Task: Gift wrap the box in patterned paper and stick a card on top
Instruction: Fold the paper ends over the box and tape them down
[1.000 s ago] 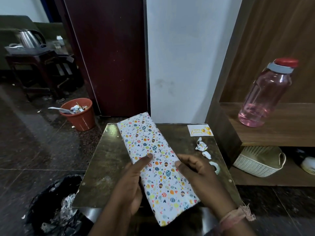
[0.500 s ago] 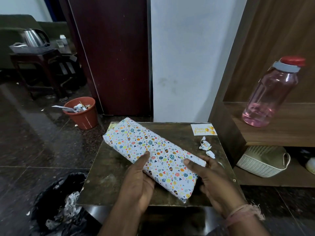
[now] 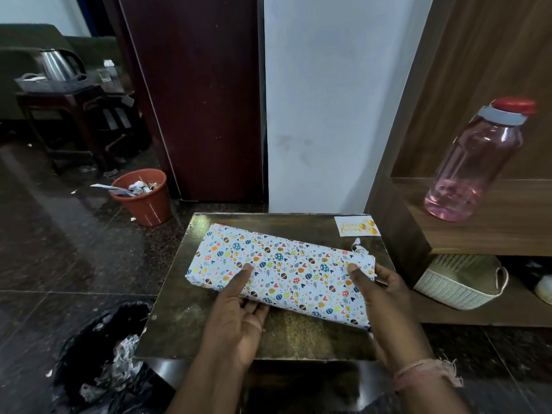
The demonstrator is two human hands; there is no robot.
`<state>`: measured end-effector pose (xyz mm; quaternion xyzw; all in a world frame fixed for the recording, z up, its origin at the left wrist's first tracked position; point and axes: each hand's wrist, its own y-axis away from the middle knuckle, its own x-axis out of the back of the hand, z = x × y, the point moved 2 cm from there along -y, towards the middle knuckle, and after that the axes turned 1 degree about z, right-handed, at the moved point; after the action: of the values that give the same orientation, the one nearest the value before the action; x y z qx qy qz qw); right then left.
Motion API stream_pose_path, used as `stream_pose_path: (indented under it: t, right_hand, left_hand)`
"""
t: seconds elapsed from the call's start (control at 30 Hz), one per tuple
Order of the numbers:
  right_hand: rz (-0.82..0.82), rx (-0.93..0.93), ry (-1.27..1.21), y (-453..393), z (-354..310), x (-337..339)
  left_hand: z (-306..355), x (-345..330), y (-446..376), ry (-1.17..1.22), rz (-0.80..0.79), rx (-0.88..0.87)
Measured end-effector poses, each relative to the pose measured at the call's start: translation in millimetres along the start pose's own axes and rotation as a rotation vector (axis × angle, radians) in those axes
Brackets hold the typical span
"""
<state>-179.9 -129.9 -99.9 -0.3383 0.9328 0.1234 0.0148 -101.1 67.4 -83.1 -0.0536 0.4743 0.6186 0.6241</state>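
The only writing to be made out is on the small white card (image 3: pixel 357 225) lying at the far right corner of the table (image 3: pixel 179 324), where gold script beside balloons seems to say "Happy Birthday".

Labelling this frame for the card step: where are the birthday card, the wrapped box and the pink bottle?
birthday card (image 3: pixel 357 226): head view, its printed face.
wrapped box (image 3: pixel 286 264): head view, patterned top.
pink bottle (image 3: pixel 475 162): head view, clear body.

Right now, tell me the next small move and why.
Probably set the box flat and reach the right hand for the card. The box looks fully wrapped and both hands hold it, while the card lies unstuck at the table's far right corner.
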Motion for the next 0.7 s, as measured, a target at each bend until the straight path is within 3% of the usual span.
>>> stream_pose_path:
  t: [0.2,0.33,0.5,0.7]
  right_hand:
    - [-0.053,0.032,-0.026,0,3,0]
    - [-0.115,0.190,-0.064,-3,-4,1]
    - [-0.181,0.420,0.113,-4,-10,2]
    - [-0.336,0.525,0.371,12,-15,-4]
  left_hand:
    - [1,1,-2,0.027,-0.013,0.006]
    - [2,-3,-2,0.000,-0.017,0.010]
    - [9,-2,-3,0.044,-0.074,0.030]
    - [16,1,-4,0.090,-0.107,0.008]
